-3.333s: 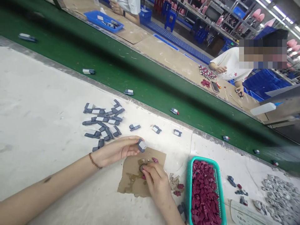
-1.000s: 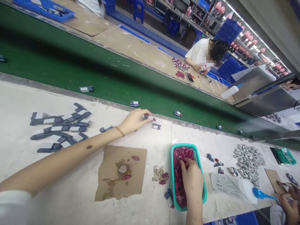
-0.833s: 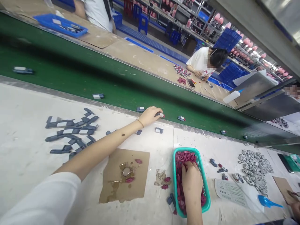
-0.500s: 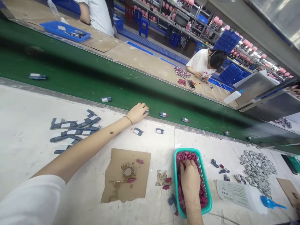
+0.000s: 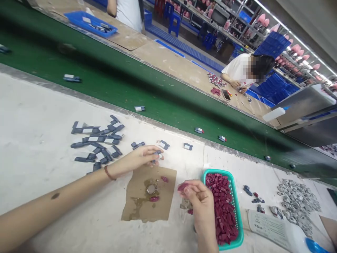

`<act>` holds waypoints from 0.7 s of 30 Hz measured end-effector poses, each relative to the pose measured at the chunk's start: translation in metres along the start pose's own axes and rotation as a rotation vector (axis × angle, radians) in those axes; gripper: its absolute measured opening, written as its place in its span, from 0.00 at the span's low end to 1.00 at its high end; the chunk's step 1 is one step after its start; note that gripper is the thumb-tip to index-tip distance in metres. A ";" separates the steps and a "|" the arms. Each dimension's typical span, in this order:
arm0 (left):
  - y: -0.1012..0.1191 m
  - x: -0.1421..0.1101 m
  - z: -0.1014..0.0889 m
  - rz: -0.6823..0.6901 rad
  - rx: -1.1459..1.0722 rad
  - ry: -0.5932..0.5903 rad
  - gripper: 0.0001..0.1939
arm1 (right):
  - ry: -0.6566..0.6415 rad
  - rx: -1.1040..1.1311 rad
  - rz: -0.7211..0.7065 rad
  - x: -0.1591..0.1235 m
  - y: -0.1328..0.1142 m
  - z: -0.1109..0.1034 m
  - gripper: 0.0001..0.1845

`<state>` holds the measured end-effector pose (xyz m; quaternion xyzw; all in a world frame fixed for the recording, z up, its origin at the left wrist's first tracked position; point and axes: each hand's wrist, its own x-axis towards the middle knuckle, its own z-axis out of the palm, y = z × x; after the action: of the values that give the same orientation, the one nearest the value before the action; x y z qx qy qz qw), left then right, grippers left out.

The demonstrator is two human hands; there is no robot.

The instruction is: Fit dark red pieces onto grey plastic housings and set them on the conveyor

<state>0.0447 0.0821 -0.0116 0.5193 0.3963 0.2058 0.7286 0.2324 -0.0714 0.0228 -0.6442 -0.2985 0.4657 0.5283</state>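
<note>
My left hand (image 5: 149,157) is closed on a small dark blue-grey plastic part (image 5: 157,154) with a pale patch, held above the upper edge of a brown cardboard piece (image 5: 129,205). Pinched between the thumb and fingers of my right hand (image 5: 201,198) is a small dark-red plastic part (image 5: 182,186). This hand is just left of a green basket (image 5: 240,225) full of similar red parts (image 5: 223,207). On the cardboard lie a round bottle-cap-like thing (image 5: 151,189) in a wet stain and two red parts (image 5: 154,199).
A pile of blue-grey parts (image 5: 97,138) lies at left. Behind the table edge runs a green conveyor belt (image 5: 168,116) carrying several parts. A white bottle (image 5: 276,228) and a heap of grey parts (image 5: 297,200) are at right. Across the belt a co-worker (image 5: 242,70) handles parts.
My left hand has come back from the belt's edge toward the cardboard with a blue-grey part. My right hand has left the basket, bringing out a red part. The view has shifted.
</note>
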 end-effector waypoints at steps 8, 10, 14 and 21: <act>-0.027 -0.041 0.000 0.020 -0.099 0.205 0.19 | -0.155 -0.445 -0.418 0.015 0.036 0.043 0.05; -0.030 -0.044 0.002 0.013 -0.172 0.198 0.19 | -0.240 -0.531 -0.536 0.015 0.042 0.044 0.07; -0.033 -0.045 0.005 -0.027 -0.345 0.198 0.19 | -0.351 -0.669 -0.717 0.014 0.044 0.043 0.08; -0.037 -0.047 0.005 -0.113 -0.590 0.155 0.19 | -0.388 -0.750 -0.758 0.011 0.042 0.045 0.09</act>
<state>0.0159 0.0319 -0.0274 0.2450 0.4022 0.3102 0.8258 0.1907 -0.0546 -0.0214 -0.5381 -0.7456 0.2153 0.3289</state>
